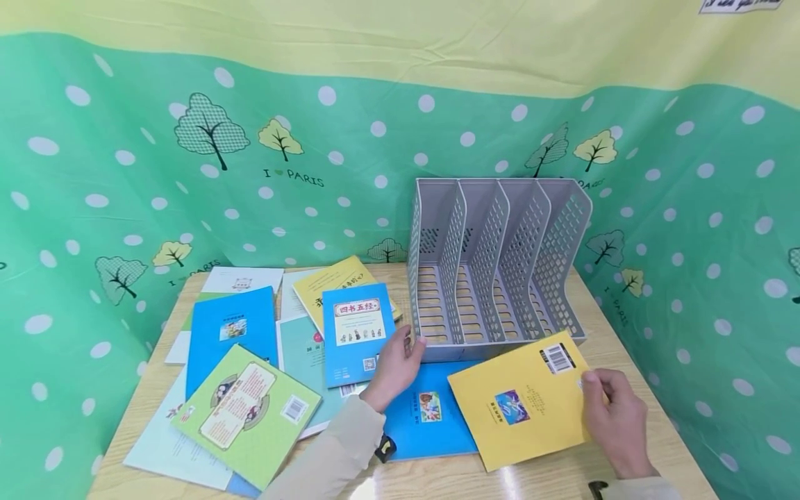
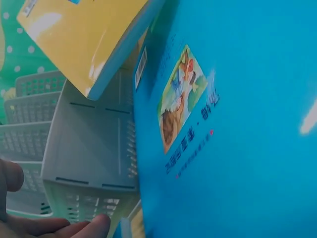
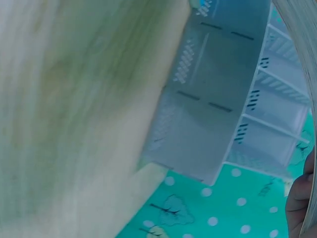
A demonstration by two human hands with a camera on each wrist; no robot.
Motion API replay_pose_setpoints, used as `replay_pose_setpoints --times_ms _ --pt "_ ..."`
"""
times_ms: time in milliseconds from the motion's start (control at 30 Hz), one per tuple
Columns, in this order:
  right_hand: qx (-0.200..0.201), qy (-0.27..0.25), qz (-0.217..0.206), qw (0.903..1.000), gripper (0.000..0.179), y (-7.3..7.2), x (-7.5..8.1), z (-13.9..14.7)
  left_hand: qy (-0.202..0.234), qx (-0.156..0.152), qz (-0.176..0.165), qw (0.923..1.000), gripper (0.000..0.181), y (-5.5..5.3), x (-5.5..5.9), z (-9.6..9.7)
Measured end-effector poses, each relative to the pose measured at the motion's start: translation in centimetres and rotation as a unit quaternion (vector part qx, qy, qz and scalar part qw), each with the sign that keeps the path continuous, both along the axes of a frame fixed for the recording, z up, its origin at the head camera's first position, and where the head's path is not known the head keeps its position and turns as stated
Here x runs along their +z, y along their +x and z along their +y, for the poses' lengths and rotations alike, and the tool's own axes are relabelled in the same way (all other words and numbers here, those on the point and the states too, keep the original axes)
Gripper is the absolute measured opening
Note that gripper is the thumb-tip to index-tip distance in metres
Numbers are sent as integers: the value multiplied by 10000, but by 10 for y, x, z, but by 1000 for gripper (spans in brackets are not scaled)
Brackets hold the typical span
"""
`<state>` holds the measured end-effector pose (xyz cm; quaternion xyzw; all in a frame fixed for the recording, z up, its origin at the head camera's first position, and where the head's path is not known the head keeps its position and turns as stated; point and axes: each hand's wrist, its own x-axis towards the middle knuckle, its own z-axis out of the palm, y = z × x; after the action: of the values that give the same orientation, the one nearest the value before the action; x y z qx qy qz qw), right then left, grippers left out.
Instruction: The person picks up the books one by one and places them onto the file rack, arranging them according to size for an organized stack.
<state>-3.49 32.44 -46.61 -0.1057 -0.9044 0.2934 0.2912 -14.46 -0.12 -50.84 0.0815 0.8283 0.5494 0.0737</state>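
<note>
A person's right hand holds a yellow rectangular paperback book, fingers grasping its edge, above a wooden counter before a grey plastic four-slot rack; the left hand's fingers grip the rack's near left corner.

You hold a yellow book, barcode cover facing up, slanted before the right half of your upright gray four-slot rack.
</note>
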Motion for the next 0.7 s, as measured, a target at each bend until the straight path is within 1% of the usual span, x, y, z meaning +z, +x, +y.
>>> replay_pose_setpoints --times_ms 133,233,333,367,467,600,700 --pt "582 221 463 9970 13 -1 6 -4 -257 103 199 9994 71 4 7 -7" --pt "1038 399 779 9907 13 -4 11 -7 -309 10 343 9989 70 7 13 -13" --pt "1446 608 1133 9811 16 -7 15 -11 -326 -263 583 9974 69 12 20 -16" --pt "1556 665 1192 9784 18 -8 17 -12 -320 -371 681 9965 68 13 22 -17" --pt "1872 795 1359 9696 30 -11 23 -16 -325 -620 910 9934 67 19 28 -16" --pt "2231 944 1666 9558 46 -19 28 -24 -332 -886 952 9910 69 25 35 -16" --pt "2497 1065 1947 9426 49 -27 31 -31 -348 -1188 793 9891 69 30 38 -16"
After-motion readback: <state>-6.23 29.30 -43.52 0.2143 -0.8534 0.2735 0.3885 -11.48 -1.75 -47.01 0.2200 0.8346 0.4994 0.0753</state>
